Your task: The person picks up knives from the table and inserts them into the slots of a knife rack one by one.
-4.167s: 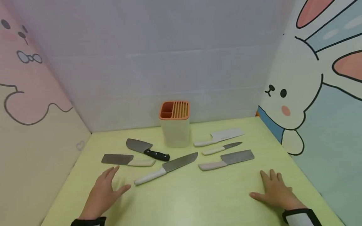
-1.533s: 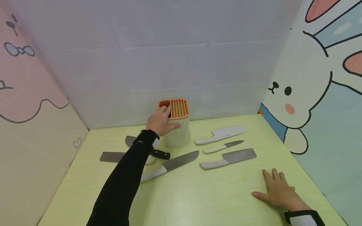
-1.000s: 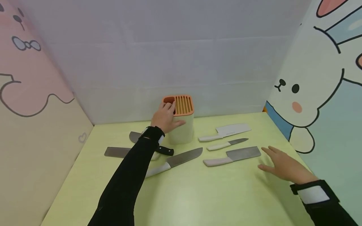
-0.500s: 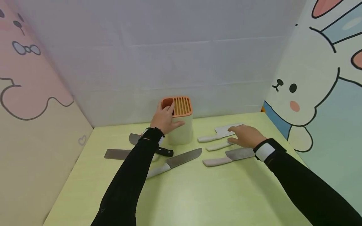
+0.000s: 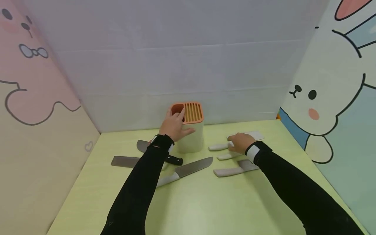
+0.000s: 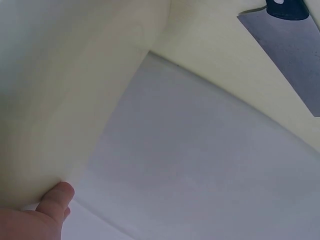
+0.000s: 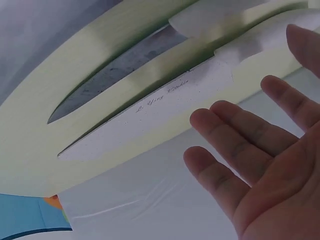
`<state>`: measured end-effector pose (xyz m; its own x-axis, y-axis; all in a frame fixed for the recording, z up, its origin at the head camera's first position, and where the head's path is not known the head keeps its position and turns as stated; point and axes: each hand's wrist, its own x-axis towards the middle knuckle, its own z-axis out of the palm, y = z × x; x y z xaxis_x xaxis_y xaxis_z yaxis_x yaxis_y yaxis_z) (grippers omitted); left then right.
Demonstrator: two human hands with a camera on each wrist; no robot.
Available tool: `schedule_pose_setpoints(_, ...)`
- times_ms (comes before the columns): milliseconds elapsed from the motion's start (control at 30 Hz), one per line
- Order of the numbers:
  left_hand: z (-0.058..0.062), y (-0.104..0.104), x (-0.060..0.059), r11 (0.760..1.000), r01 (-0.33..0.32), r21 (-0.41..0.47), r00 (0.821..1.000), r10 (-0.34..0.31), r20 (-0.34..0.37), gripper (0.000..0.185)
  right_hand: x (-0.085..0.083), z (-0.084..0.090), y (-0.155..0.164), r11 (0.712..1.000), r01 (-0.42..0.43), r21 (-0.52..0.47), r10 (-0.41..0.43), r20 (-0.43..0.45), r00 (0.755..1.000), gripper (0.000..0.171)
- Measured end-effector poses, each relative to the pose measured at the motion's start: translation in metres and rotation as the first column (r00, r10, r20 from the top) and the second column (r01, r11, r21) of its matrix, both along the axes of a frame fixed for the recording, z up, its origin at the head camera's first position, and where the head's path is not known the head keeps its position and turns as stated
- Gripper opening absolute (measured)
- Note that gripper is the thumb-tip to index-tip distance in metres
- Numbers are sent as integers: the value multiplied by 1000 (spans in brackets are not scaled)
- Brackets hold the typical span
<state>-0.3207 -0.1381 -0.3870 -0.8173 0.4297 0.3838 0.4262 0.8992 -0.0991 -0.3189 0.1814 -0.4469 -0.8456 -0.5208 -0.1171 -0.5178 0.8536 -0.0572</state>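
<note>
In the head view, my left hand holds the left side of a cream knife block with an orange slotted top. Its fingers lie at the rim of the larger compartment, thumb across the front. The left wrist view has those fingers bent round the block's edge. My right hand hovers over the white-handled cleaver, fingertips close to where handle meets blade. In the right wrist view its fingers are spread beside the cleaver's lettered pale blade, with nothing in the grasp. A small paring knife lies just nearer.
A grey-bladed cleaver lies below the right forearm. Left of it are a large chef's knife, a black-handled knife and another cleaver, partly under the left sleeve. A pale wall stands behind the yellow table.
The left hand has gone from the table to the knife block and stayed there. My right hand has lifted off the table and moved left and away from me, over the white-handled cleaver.
</note>
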Motion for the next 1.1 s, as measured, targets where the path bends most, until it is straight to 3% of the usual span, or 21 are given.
schedule_pose_setpoints(300,-1,3,1,1000,-14,-12,1000,14,3,98,-3,-13,-13,999,33,5,-33,37,999,40)
schedule_pose_setpoints(500,-1,2,2,999,-30,-23,1000,30,7,98,-7,-23,-16,998,50,-38,-48,38,998,22)
schedule_pose_setpoints(667,1,3,2,999,-23,-26,1000,23,14,98,-10,-28,-17,999,34,-19,-35,-31,999,11)
schedule_pose_setpoints(867,-1,1,1,999,-29,-18,1000,29,12,99,-15,-38,-16,999,-14,48,19,-120,993,13)
schedule_pose_setpoints(1100,0,2,2,1000,-25,-14,1000,25,5,98,-22,-52,-13,981,-112,158,150,-259,954,11)
